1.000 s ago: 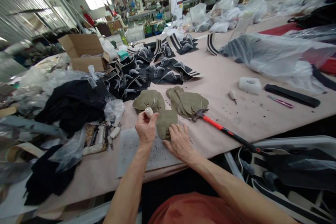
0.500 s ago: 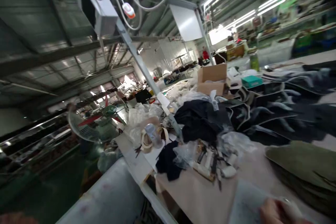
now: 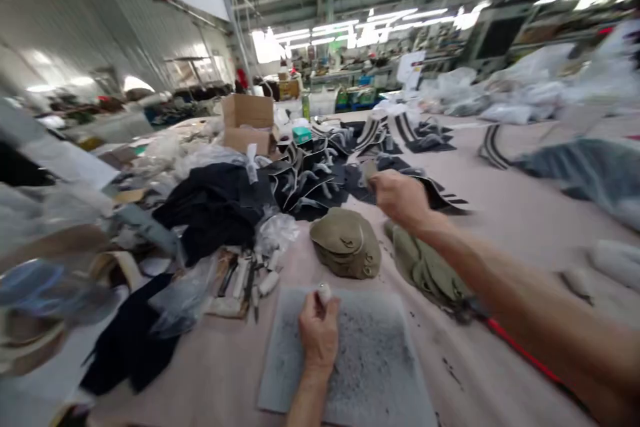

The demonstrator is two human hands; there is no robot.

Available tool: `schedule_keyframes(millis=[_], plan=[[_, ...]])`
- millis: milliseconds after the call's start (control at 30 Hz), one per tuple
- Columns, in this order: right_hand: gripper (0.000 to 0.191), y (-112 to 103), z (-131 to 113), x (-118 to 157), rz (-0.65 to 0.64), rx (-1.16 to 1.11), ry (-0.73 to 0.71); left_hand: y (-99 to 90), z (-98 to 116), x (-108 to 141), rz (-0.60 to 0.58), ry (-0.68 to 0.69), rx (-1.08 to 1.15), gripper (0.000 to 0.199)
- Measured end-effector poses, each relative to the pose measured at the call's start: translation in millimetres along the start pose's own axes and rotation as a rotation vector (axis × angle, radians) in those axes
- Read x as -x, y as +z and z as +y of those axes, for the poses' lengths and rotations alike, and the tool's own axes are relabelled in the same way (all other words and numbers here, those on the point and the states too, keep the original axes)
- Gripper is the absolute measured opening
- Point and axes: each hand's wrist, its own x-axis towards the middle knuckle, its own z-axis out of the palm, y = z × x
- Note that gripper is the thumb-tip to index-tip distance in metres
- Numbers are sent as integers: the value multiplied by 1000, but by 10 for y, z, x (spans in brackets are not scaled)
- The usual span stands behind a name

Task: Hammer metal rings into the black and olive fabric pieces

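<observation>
My left hand is closed around a small white object, probably a roll or spool, above a grey speckled board. Farther forward and to the right, my right hand is closed on a small greyish-brown piece, held above dark fabric pieces. A stack of olive fabric pieces lies just beyond the board. Another olive stack sits to its right, partly covered by my right forearm.
On the left are a tray of tools, dark cloth, plastic bags and tape rolls. An open cardboard box and a teal box stand farther back. A red cord runs under my right forearm.
The view has swung right and down onto the table. My right arm now reaches across with a small piece in hand, and the speckled board shows much more fully.
</observation>
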Motion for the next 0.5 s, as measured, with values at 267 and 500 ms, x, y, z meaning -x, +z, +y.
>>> schedule_keyframes(millis=[267, 500], plan=[[23, 754, -463, 535, -363, 96, -301, -99, 50, -147, 17, -85, -78, 51], [36, 592, 190, 828, -250, -16, -22, -75, 17, -261, 33, -87, -260, 52]])
